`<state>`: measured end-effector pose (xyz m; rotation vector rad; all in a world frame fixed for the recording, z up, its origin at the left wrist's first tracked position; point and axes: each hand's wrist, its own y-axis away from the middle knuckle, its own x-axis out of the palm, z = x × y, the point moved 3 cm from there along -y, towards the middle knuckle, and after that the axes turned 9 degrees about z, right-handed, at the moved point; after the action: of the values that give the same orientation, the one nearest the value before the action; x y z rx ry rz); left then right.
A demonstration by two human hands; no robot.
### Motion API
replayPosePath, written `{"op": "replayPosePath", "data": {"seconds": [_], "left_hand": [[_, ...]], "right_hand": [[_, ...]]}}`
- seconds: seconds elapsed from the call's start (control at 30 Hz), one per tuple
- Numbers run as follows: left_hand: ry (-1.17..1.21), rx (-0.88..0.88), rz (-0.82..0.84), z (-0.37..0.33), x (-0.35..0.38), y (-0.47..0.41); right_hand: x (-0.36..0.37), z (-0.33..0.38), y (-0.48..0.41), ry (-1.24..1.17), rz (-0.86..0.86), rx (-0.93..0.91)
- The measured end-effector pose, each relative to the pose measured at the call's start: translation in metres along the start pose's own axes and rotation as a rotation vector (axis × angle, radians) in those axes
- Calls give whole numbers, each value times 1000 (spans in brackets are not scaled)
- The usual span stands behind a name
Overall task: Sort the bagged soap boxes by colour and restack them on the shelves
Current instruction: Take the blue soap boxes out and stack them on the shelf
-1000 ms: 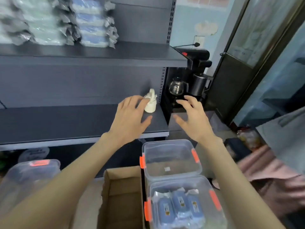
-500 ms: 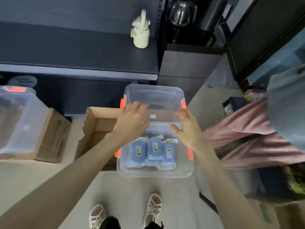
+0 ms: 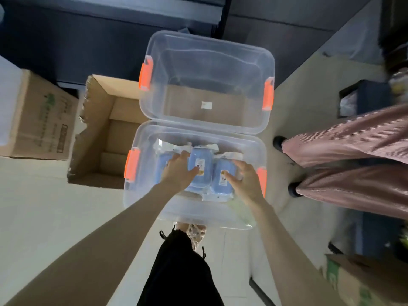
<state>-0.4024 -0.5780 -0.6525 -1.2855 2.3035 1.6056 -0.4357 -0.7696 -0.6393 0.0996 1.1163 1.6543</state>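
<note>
Seen from above, both hands reach into a clear bin [image 3: 141, 208] on the floor. Three blue bagged soap boxes [image 3: 199, 166] lie side by side beneath the palms. The left hand [image 3: 176, 171] lies fingers-forward over the leftmost box, its thumb against the middle one. The right hand [image 3: 245, 180] is spread over the rightmost box. Neither hand clearly grips yet. Just beyond the fingertips sits a second, empty bin [image 3: 154, 40]. The likely risk is that the slick, loose bags slide if all three are scooped together, so that one drops.
</note>
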Motion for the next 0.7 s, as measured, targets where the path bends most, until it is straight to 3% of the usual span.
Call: {"op": "replayPosePath", "data": {"seconds": [0.17, 0.3, 0.47, 0.7], "left_hand": [[139, -125, 49, 19, 42, -41], [219, -162, -71, 32, 63, -53], [56, -161, -199, 42, 74, -54], [-92, -199, -184, 46, 88, -65]], "right_hand": [[23, -38, -43, -49, 62, 129], [35, -55, -74, -206, 88, 121], [50, -77, -89, -367, 79, 193], [67, -102, -108, -389, 61, 280]]}}
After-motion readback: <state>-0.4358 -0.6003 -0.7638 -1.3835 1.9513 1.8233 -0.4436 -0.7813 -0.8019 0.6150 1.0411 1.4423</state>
